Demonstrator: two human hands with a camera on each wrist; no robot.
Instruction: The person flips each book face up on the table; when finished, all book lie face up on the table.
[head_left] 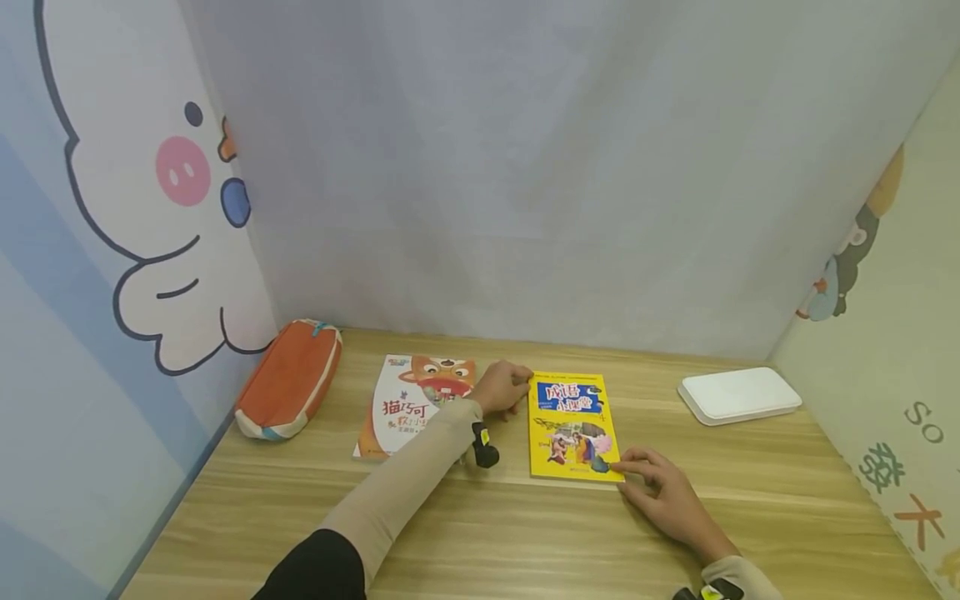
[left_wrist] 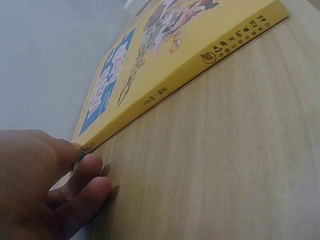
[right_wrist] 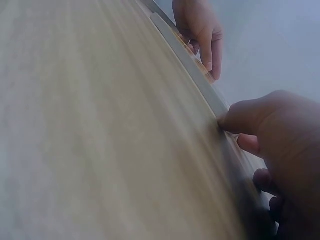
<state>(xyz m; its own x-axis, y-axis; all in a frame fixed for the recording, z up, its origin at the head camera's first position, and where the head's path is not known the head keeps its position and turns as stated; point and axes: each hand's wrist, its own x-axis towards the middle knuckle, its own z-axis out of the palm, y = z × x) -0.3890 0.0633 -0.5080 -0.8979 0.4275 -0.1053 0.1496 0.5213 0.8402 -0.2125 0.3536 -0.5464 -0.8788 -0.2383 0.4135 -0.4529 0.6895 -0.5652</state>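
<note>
A yellow picture-covered book point(head_left: 573, 427) lies flat on the wooden table point(head_left: 495, 537). Its upper left corner is between the thumb and fingers of my left hand point(head_left: 501, 390); in the left wrist view the thumb touches the corner beside the spine, and the other fingers curl near the tabletop. At the diagonally opposite, lower right corner, my right hand point(head_left: 663, 500) pinches the book with thumb and index finger. The right wrist view has the thumb against the book's edge, its contact partly hidden. Under the left forearm lies a white-and-orange book point(head_left: 397, 400), partly covered by the sleeve.
An orange pencil case point(head_left: 288, 379) with pale trim lies at the table's left edge. Toward the right back is a white rounded box point(head_left: 738, 396). A grey curtain point(head_left: 510, 183) hangs behind the table, and printed walls stand on both sides.
</note>
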